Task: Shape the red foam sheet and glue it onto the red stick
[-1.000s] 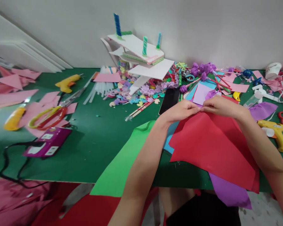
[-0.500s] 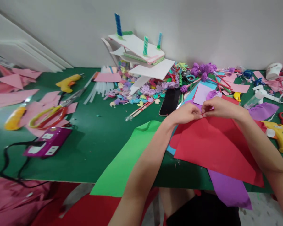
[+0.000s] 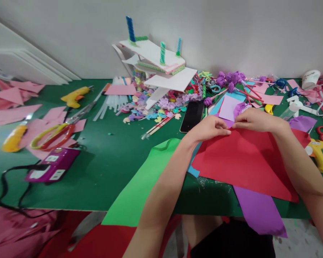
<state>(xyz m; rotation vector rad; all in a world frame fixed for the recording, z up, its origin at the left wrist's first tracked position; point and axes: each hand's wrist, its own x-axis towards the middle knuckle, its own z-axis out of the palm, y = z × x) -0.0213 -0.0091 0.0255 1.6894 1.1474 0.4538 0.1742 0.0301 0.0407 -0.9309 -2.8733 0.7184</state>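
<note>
Left hand (image 3: 211, 128), right hand (image 3: 254, 120): fingertips together, pinching far corner of red paper sheet (image 3: 242, 165) lying on green worktop (image 3: 110, 161). Purple sheet (image 3: 258, 211) beneath. White cup (image 3: 311, 79) at 2 o'clock, contents hidden.

left hand (image 3: 210, 129), right hand (image 3: 256, 120) on paper (image 3: 239, 163)

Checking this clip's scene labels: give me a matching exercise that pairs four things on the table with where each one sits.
Things:
1. red sheet
2. phone
3. purple box
4. green sheet

Places:
A. hangs over the near edge of the table
B. far edge pinched by the left hand and right hand
C. near left, by a black cable
D. lies flat beside the paper flowers, just left of the hands

Pairs: 1-B, 2-D, 3-C, 4-A
</note>
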